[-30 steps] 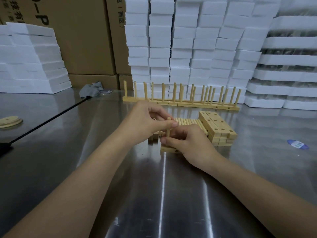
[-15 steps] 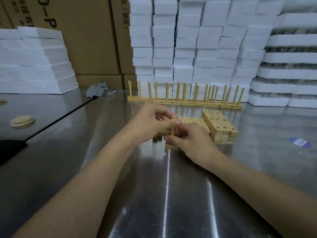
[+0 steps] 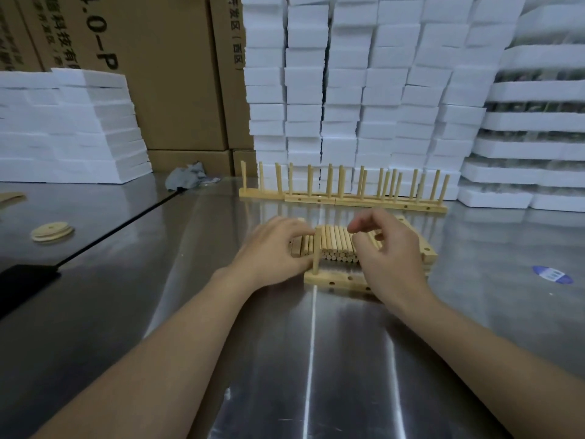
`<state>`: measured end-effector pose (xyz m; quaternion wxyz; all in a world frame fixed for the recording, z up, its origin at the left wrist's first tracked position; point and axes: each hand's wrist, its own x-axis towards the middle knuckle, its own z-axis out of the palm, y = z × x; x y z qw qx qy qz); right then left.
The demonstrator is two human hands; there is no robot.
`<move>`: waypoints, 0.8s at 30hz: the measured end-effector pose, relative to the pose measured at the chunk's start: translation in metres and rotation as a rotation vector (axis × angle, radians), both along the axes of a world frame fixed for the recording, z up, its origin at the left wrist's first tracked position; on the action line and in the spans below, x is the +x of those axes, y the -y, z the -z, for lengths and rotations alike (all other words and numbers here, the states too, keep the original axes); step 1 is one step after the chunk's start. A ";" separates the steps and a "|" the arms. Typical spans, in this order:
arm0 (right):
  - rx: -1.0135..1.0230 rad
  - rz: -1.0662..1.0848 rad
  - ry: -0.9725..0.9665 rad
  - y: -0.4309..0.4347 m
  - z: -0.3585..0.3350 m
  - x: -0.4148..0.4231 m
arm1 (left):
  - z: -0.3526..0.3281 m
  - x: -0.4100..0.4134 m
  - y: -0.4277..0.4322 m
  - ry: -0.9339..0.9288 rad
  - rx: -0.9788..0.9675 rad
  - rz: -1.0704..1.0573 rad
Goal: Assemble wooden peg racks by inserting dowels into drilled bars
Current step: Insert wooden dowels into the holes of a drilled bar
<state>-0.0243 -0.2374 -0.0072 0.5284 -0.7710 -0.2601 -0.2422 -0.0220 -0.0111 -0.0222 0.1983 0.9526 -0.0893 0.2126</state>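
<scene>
The left hand (image 3: 273,250) rests at the left end of the loose dowels (image 3: 338,245), fingers bent over them; whether it grips one is unclear. The right hand (image 3: 391,253) hovers above the pile, loosely curled, holding nothing. Just before them lies the drilled bar (image 3: 340,280), one upright dowel (image 3: 316,248) in its left hole. The cardboard boxes (image 3: 177,74) behind are closed; the foam trays (image 3: 538,122) hold something dark and indistinct.

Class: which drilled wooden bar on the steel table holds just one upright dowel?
The pale wooden bar nearest the camera, with one round wooden dowel at its left end; the back racks hold many.
</scene>
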 end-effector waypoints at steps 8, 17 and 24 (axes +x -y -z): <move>-0.049 0.007 0.000 0.001 0.007 0.010 | -0.003 -0.001 0.012 0.080 -0.009 -0.002; -0.040 0.006 0.012 0.003 0.009 0.015 | -0.026 -0.011 0.021 0.339 -0.400 -0.032; -0.024 -0.048 0.022 0.002 0.009 0.016 | -0.049 -0.022 0.023 0.209 -1.067 0.092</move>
